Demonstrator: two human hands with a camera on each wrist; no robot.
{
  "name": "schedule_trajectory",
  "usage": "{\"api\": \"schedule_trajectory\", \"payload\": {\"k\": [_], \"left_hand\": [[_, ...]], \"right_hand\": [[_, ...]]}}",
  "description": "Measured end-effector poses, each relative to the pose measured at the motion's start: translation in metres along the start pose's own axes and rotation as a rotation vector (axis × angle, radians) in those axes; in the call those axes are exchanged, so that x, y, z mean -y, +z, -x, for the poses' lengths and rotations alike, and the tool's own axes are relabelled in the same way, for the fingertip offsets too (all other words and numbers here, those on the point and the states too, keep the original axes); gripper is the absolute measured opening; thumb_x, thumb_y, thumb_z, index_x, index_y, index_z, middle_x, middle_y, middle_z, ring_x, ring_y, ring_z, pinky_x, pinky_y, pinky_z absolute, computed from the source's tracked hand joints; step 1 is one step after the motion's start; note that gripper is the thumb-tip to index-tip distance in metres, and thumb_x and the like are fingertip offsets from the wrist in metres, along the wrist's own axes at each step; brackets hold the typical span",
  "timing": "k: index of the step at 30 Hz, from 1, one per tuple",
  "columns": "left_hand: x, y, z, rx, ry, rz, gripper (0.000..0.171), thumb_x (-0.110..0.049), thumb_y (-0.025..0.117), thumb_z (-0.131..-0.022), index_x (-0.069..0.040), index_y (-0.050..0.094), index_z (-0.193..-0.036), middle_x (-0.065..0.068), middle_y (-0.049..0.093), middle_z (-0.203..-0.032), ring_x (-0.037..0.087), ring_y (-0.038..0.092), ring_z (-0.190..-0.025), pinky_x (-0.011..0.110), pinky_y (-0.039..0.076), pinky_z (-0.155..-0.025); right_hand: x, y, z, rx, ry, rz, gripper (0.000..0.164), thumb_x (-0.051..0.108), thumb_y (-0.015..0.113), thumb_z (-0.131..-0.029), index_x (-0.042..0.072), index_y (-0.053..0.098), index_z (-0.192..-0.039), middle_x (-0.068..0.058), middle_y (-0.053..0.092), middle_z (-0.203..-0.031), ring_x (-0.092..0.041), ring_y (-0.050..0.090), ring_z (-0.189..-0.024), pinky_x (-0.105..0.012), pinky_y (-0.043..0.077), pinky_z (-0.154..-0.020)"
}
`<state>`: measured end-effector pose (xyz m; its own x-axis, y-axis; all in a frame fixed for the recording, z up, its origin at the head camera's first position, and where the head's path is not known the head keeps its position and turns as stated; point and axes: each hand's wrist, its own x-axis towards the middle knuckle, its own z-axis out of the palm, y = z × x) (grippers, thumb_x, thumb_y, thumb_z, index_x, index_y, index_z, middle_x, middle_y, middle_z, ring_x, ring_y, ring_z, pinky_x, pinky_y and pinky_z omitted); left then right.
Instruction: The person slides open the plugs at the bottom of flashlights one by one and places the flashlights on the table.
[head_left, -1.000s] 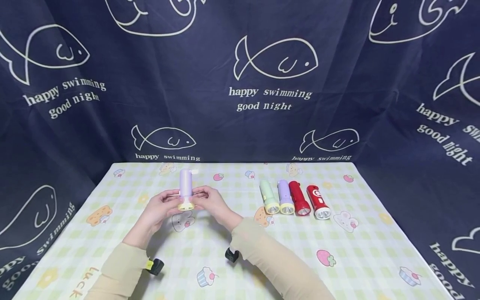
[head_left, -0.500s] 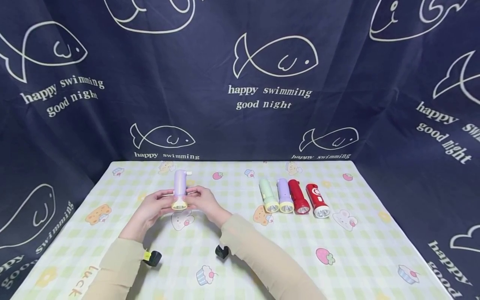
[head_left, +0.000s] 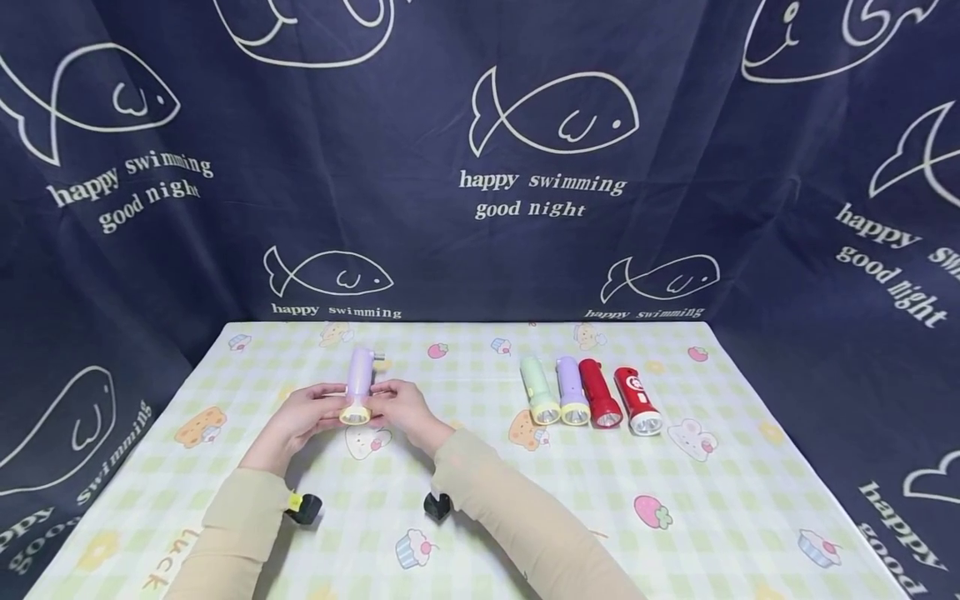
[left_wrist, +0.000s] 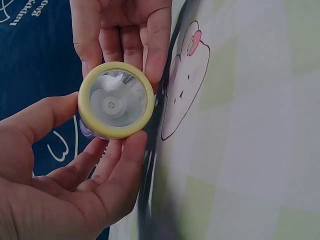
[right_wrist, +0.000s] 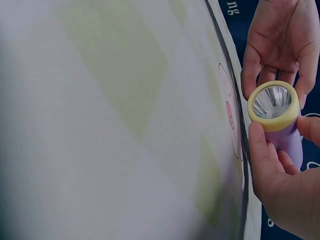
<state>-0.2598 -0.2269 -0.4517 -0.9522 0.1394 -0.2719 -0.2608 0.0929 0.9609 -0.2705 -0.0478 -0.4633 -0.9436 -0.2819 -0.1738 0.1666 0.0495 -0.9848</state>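
Both of my hands hold a lavender flashlight [head_left: 360, 373] with a pale yellow rim, its lens end facing me. My left hand [head_left: 309, 414] grips it from the left, thumb and fingertips at the yellow rim [left_wrist: 85, 102]. From the opposite side, the fingers of my right hand [head_left: 405, 410] pinch it near the head. A small tab [head_left: 378, 357] sticks out to the right at its far end. The reflector [right_wrist: 272, 102] shows in both wrist views. Whether the flashlight touches the table is hard to tell.
Four-sided table with a checked cloth [head_left: 480, 483]. To the right lie a green flashlight [head_left: 538, 390], a second lavender one [head_left: 572, 390], a plain red one [head_left: 599, 392] and a red one with a white emblem [head_left: 637, 400], side by side. A dark curtain [head_left: 420, 233] hangs behind.
Both hands and the flashlight have shifted slightly left and lower in the head view. The flashlight's far end now leans a little right. The row of flashlights has stayed put.
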Motion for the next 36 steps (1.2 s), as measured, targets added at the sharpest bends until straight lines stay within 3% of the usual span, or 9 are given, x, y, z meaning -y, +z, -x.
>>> {"api": "schedule_trajectory", "payload": {"k": [9,21,36], "left_hand": [[0.000,0.001,-0.003,-0.011,-0.023,-0.010,0.060,-0.011,0.061,-0.091,0.016,0.032,-0.136,0.000,0.066,-0.087,0.008,0.066,-0.074,0.027,0.057,-0.075],[-0.001,0.003,-0.006,-0.023,-0.046,-0.036,0.057,-0.011,0.059,-0.092,0.020,0.034,-0.133,0.001,0.065,-0.084,0.008,0.066,-0.071,0.027,0.058,-0.074],[-0.004,0.006,-0.007,-0.034,-0.054,-0.103,0.055,-0.011,0.059,-0.092,0.020,0.036,-0.131,0.003,0.065,-0.083,0.008,0.065,-0.067,0.028,0.058,-0.072]], "right_hand": [[-0.005,0.003,-0.005,-0.041,0.009,0.013,0.027,0.006,0.068,-0.084,-0.004,0.062,-0.109,-0.011,0.069,-0.086,-0.014,0.066,-0.066,-0.029,0.059,-0.066],[-0.004,-0.001,-0.005,-0.007,0.009,0.057,0.031,0.003,0.067,-0.083,-0.005,0.062,-0.112,-0.015,0.070,-0.094,-0.029,0.070,-0.076,-0.029,0.059,-0.066],[0.000,-0.007,0.001,0.045,0.024,0.045,0.032,0.000,0.066,-0.084,-0.006,0.061,-0.115,-0.018,0.069,-0.097,-0.030,0.069,-0.084,-0.032,0.058,-0.074]]}}
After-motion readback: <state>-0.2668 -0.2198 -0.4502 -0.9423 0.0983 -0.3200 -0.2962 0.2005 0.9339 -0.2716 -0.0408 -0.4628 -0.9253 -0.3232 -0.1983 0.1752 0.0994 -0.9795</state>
